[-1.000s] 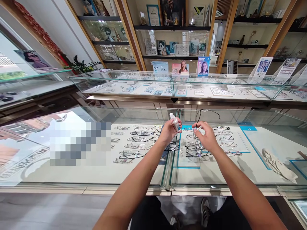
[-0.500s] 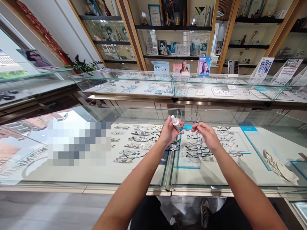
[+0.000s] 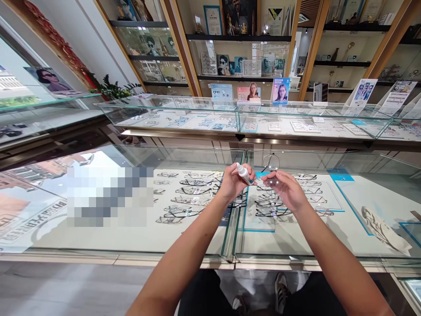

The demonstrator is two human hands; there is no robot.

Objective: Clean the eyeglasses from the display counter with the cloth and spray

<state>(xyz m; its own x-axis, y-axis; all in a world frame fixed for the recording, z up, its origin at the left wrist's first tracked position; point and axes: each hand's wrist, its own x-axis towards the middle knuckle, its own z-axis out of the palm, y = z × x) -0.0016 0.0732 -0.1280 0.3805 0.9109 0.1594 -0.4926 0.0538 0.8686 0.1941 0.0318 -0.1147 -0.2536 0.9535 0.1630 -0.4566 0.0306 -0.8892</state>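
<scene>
My left hand [image 3: 233, 184] is closed round a small white spray bottle [image 3: 244, 173], its nozzle end tilted toward the right. My right hand [image 3: 285, 189] pinches a thin black-rimmed pair of glasses [image 3: 270, 163], held up just right of the bottle with a lens rising above my fingers. Both hands hover over the seam between two glass display cases [image 3: 184, 245]. Rows of eyeglass frames [image 3: 194, 193] lie inside the cases beneath my hands.
A crumpled white cloth [image 3: 383, 228] lies on the glass top at the right. A second long glass counter [image 3: 237, 115] with frames and standing cards runs behind. Wall shelves [image 3: 237, 39] hold pictures and trophies. My shoes [image 3: 281, 289] show below the counter edge.
My right hand has turned the glasses from spread out sideways to held end-on beside the bottle. My left hand has tipped the bottle toward them. Both hands stayed close together.
</scene>
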